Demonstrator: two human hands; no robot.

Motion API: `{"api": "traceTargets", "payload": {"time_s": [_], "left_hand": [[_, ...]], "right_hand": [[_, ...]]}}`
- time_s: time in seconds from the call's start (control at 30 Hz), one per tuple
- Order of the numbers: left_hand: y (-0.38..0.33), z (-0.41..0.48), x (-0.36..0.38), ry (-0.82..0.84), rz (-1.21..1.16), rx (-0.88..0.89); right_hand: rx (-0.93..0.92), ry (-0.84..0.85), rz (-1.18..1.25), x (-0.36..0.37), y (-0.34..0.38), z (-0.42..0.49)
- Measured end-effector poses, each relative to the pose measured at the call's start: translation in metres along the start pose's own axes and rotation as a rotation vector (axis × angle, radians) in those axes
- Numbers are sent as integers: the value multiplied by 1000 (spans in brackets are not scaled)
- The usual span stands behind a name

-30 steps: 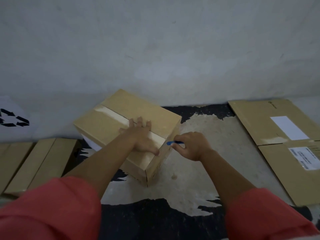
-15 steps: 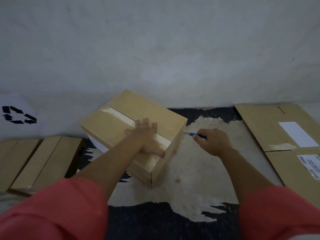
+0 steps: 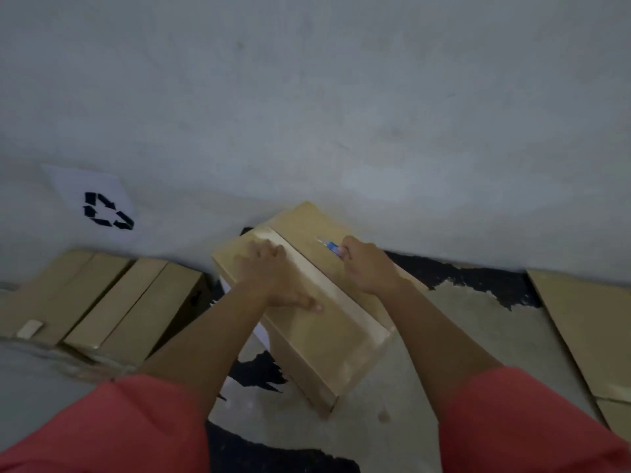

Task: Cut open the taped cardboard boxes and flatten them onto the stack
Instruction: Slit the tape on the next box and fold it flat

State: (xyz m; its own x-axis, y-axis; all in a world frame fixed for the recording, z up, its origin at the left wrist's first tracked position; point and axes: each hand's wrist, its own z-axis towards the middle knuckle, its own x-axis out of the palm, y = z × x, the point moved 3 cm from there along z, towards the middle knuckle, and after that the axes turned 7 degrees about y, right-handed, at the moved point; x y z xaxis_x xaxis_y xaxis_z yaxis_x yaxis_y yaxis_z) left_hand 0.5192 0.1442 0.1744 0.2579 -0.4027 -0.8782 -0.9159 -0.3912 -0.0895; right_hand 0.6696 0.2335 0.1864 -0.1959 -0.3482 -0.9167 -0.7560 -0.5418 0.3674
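Head view, single entry. Item one: cardboard box (image 3: pixel 307 302), closed and standing whole on the floor (image 3: pixel 478 339), its far corner close against the wall (image 3: pixel 341 97). A pale strip of tape (image 3: pixel 345 302) runs the length of its top seam and shows no slit that can be made out. Item two: left hand (image 3: pixel 273 281), fingers straight and spread, laid flat on the box top beside and partly over the tape, holding nothing, pressing the box steady. Item three: right hand (image 3: pixel 367 268), fingers curled round a blue-handled cutter (image 3: pixel 329 246). Its blade points toward the far end of the box top, just right of the tape; whether the tip touches the cardboard cannot be told. Item four: flattened cardboard (image 3: pixel 587 322) lying on the floor at the right edge of the view, well apart from the box. Item five: low cardboard pieces (image 3: pixel 112 302) along the wall at the left, under a recycling sign (image 3: pixel 106 209); whether these are flat sheets or closed boxes cannot be told. Status, as judged: some cardboard appears already laid flat. For this box the cut seems only about to start at the far end. Slitting the tape, opening the flaps, collapsing the box and laying it on the stack all remain.
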Motion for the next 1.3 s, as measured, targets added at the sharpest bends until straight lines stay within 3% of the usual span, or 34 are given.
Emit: {"api": "traceTargets", "payload": {"time_s": [0.33, 0.67, 0.87, 1.3], "left_hand": [[4, 14, 8, -32, 77, -44], [4, 15, 10, 7, 41, -27], [3, 10, 6, 8, 26, -29], [3, 14, 7, 44, 16, -45]], "right_hand": [[-141, -15, -337, 21, 68, 82], [-175, 54, -647, 23, 96, 80], [-192, 67, -695, 19, 89, 71], [-213, 131, -566, 20, 33, 32]]}}
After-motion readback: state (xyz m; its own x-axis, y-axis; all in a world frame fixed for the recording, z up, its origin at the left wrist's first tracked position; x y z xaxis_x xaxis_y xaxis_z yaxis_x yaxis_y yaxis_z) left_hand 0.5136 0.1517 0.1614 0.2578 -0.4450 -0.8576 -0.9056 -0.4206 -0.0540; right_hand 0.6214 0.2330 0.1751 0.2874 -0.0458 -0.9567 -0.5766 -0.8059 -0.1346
